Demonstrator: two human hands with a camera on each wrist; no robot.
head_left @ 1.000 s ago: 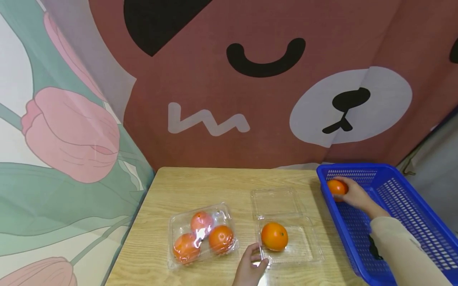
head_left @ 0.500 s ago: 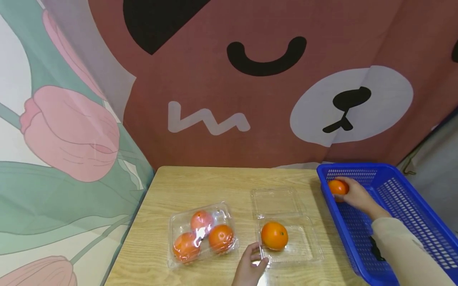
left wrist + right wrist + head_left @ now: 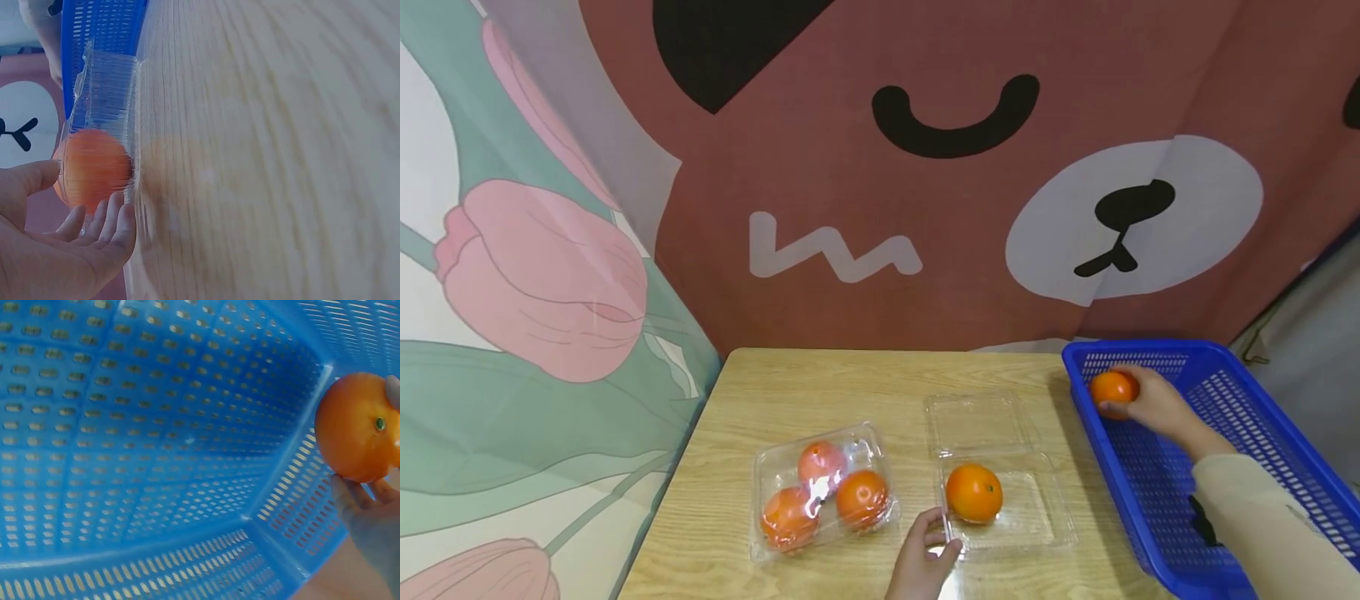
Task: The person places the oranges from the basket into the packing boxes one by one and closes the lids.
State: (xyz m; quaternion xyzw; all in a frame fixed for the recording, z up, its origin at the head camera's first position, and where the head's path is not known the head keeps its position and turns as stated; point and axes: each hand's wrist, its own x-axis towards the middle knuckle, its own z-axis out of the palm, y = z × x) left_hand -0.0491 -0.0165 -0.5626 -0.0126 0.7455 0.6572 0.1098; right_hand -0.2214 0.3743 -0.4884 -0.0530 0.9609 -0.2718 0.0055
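In the head view, my right hand [image 3: 1157, 404] grips an orange [image 3: 1112, 390] inside the far left corner of the blue basket [image 3: 1105, 487]. The right wrist view shows fingers and thumb around that orange [image 3: 353, 428], near the perforated wall. My left hand [image 3: 919, 558] rests at the near left corner of an unfolded clear plastic box [image 3: 1037, 517]. Another orange [image 3: 974, 493] sits in the box's left part, and its lid [image 3: 977, 421] lies folded back. In the left wrist view, the left thumb touches the box's wall while the fingers stay loosely extended beside it.
A closed clear box [image 3: 876, 450] holding several oranges lies left of the left hand on the wooden table [image 3: 820, 387]. A dark object [image 3: 1204, 521] in the basket is partly hidden by the right sleeve [image 3: 1262, 508]. A printed cloth [image 3: 955, 217] hangs behind the table.
My right hand and its orange have shifted slightly to the right and up from the basket's left wall. The left hand and both clear boxes have stayed in place.
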